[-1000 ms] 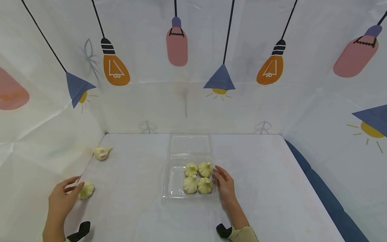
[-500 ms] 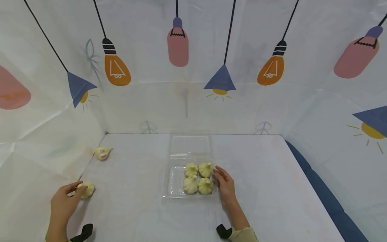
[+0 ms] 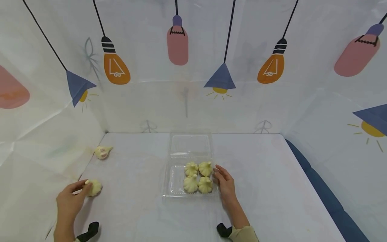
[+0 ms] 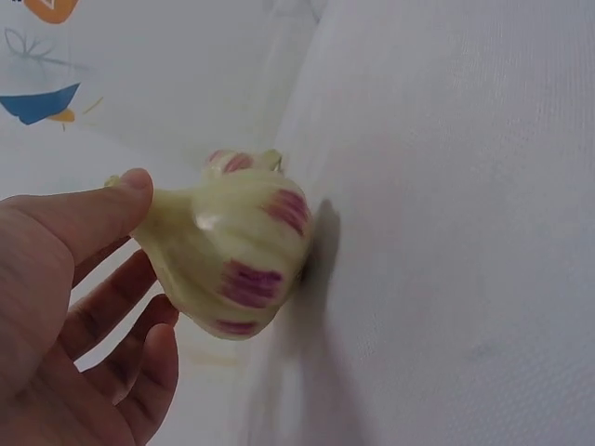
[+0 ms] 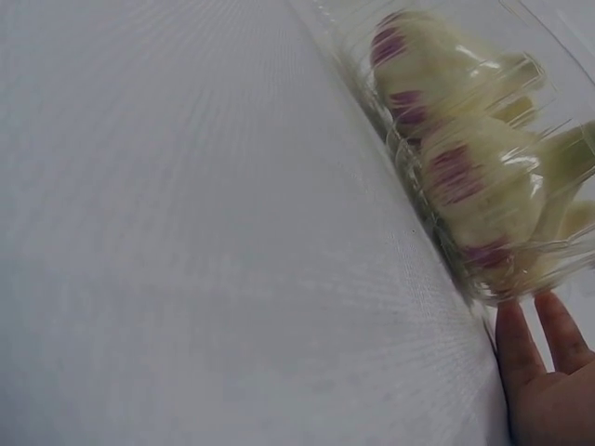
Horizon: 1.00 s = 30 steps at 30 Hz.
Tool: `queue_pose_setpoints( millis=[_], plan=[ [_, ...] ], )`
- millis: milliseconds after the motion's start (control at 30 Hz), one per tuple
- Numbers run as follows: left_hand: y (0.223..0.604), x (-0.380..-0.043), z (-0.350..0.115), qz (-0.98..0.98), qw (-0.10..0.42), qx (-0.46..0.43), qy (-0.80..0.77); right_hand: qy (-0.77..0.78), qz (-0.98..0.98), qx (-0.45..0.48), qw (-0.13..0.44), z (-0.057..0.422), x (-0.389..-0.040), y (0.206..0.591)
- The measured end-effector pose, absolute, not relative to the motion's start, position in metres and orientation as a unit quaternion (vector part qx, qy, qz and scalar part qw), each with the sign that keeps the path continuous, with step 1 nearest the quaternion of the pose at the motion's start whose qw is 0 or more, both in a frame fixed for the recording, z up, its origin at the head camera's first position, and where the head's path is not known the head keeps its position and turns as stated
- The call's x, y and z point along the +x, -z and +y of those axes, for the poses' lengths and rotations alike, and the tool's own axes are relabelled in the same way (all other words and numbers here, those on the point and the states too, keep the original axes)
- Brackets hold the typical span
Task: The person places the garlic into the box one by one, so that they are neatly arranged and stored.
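My left hand (image 3: 71, 201) pinches a pale garlic bulb (image 4: 228, 251) by its stem, between thumb and fingers; purple streaks mark the bulb's side in the left wrist view. A second garlic bulb (image 3: 102, 152) lies farther back at the table's left edge. In the middle, a clear plastic clamshell box (image 3: 173, 183) stands with its lid (image 3: 189, 144) laid back. Several garlic bulbs (image 3: 190, 184) fill the right part of the box in two rows. The right hand (image 3: 225, 185) rests along the box's right wall, fingertips touching it, fingers fairly straight.
A white-covered table (image 3: 266, 174) extends on both sides of the box. White sheets printed with hanging lamps (image 3: 117, 69) surround it at the back and sides. Dark blue cloth (image 3: 320, 191) shows past the right table edge.
My left hand has taken hold of the near garlic bulb and shifted it slightly to the right. The right hand and the box have stayed in place.
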<state>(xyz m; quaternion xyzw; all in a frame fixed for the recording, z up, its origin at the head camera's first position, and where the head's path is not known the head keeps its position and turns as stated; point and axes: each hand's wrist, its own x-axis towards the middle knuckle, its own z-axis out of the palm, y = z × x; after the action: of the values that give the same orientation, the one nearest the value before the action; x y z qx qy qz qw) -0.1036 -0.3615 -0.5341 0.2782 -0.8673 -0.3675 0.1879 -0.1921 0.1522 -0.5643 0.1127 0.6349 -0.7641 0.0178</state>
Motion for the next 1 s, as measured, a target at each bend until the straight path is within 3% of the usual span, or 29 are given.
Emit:
queue_pose_setpoints(
  millis=[567, 1000],
  plan=[
    [0.533, -0.126, -0.316, -0.869, 0.17, 0.249, 0.392, 0.77, 0.628, 0.115, 0.013, 0.152, -0.194, 0.565],
    [0.526, -0.143, -0.274, -0.883, 0.191, 0.147, 0.404, 0.78, 0.616, 0.108, 0.019, 0.154, -0.192, 0.566]
  ],
)
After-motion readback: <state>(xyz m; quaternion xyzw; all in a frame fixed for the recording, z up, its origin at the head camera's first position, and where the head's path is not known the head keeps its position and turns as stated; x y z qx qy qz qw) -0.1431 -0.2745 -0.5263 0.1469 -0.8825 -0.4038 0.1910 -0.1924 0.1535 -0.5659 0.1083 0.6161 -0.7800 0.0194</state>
